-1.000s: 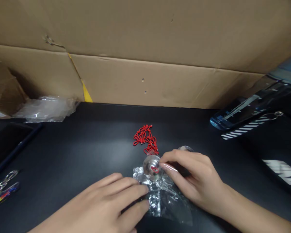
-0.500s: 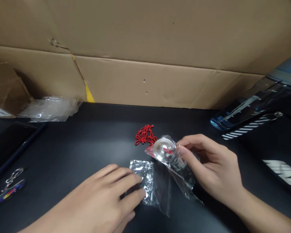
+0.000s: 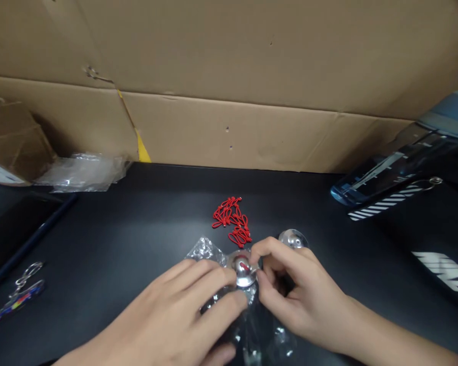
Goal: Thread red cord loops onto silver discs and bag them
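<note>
A small, shiny, domed metal disc [image 3: 243,269], shaped like a finger cymbal, lies between my two hands with a red mark or reflection on its dome. My right hand [image 3: 295,292] pinches its right edge between thumb and forefinger. On the disc's left side, the curved fingers of my left hand [image 3: 194,305] close over a crumpled clear plastic bag [image 3: 206,249]; its fingertips touch the disc's edge. Whether the disc is inside the plastic I cannot tell. A second domed disc [image 3: 293,238] rests on the table, partly hidden behind my right hand. Several red cord loops [image 3: 231,213] lie beyond.
A tall cardboard panel [image 3: 229,66] stands along the back of the black table. At right are a blue-lidded bottle [image 3: 385,162] and black fabric with white lettering [image 3: 445,272]. To the left are clear bags [image 3: 87,173], a dark tablet-like device [image 3: 19,223] and a keychain [image 3: 23,295].
My right hand has come left and nearer to me, meeting my left hand at the disc. A second disc now shows on the table, and more red loops are uncovered.
</note>
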The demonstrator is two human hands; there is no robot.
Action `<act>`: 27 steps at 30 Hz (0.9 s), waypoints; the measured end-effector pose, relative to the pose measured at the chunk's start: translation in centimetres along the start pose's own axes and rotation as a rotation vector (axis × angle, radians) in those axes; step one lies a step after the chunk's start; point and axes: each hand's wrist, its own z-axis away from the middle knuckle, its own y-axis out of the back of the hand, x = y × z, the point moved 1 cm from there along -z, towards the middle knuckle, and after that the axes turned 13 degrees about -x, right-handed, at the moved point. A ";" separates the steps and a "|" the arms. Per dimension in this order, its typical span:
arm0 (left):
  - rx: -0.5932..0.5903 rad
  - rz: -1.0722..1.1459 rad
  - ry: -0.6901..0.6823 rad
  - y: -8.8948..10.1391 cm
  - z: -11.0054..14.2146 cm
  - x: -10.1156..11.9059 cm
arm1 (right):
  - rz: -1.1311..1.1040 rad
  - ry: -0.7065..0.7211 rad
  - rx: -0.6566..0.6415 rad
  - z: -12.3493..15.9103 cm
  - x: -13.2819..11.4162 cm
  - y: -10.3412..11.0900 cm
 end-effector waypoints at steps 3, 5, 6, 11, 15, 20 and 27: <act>-0.014 0.000 -0.019 -0.4 -0.2 0.3 | -0.055 -0.027 -0.016 0.1 -0.2 -0.1; 0.015 0.021 -0.001 -0.6 -0.3 0.2 | -0.083 -0.038 -0.028 0.1 -0.5 0.1; 0.038 0.045 0.019 -0.8 -0.3 0.0 | -0.088 -0.028 -0.043 0.1 -0.6 0.3; 0.105 0.200 0.122 -0.6 0.1 -0.9 | 0.065 0.119 -0.107 0.1 -1.3 1.5; 0.128 0.270 0.138 0.0 0.5 -1.3 | 0.179 0.191 -0.133 -0.2 -1.0 2.0; 0.134 0.320 0.171 0.0 0.5 -1.3 | 0.286 0.255 -0.128 -0.3 -0.3 1.7; 0.128 0.412 0.288 -0.1 0.8 -1.6 | 0.237 0.282 -0.062 -0.5 -0.6 2.1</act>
